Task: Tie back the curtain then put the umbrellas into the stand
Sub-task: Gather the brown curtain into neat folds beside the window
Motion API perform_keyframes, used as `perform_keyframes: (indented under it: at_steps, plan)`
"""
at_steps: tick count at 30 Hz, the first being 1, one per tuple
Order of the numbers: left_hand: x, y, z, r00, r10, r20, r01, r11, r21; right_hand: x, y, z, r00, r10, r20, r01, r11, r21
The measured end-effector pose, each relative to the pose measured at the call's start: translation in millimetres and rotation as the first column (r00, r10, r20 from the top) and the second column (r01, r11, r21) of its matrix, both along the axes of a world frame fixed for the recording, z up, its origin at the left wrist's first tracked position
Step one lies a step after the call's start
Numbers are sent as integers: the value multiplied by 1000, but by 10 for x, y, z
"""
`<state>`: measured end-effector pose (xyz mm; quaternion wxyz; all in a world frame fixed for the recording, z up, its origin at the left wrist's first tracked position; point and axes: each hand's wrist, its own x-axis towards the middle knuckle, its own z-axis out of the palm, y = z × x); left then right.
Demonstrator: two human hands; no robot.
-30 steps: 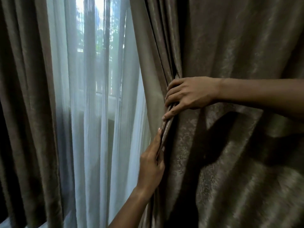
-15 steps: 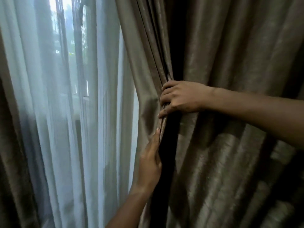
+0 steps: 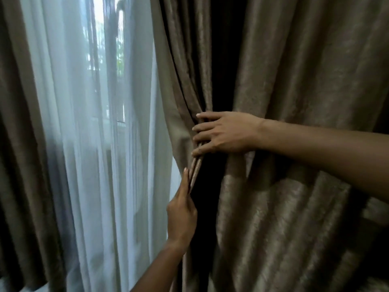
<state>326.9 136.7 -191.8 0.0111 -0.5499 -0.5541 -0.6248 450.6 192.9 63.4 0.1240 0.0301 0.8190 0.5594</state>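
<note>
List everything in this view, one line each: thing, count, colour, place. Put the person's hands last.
brown curtain: one, brown, right half, gathered into folds
second brown curtain: one, brown, left edge, hanging
sheer curtain: one, white, between the two brown ones
window: one, bright, behind the sheer curtain
umbrellas, stand: none in view
right hand: one, from the right, fingers curled over the brown curtain's gathered edge
left hand: one, from below, holds the same edge lower down
</note>
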Motion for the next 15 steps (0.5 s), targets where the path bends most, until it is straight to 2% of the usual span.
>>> perform_keyframes:
  at_steps: [4, 8, 12, 15]
  plan:
    - [-252, 280, -95, 996, 24, 88, -26, 999, 19, -493, 177, -28, 995, -69, 71, 66, 997, 45]
    - [-419, 561, -153, 991, -18, 132, 15, 1000, 27, -829, 342, -56, 985, -123, 124, 118, 992, 47]
    - [-464, 724, -171, 988, -113, 107, 104, 991, 89, -946, 507, -35, 981, -131, 143, 127, 991, 39]
    - [-445, 782, -188, 992, -114, 61, 107, 988, 113, -1022, 669, -34, 981, -72, 181, 60, 996, 71]
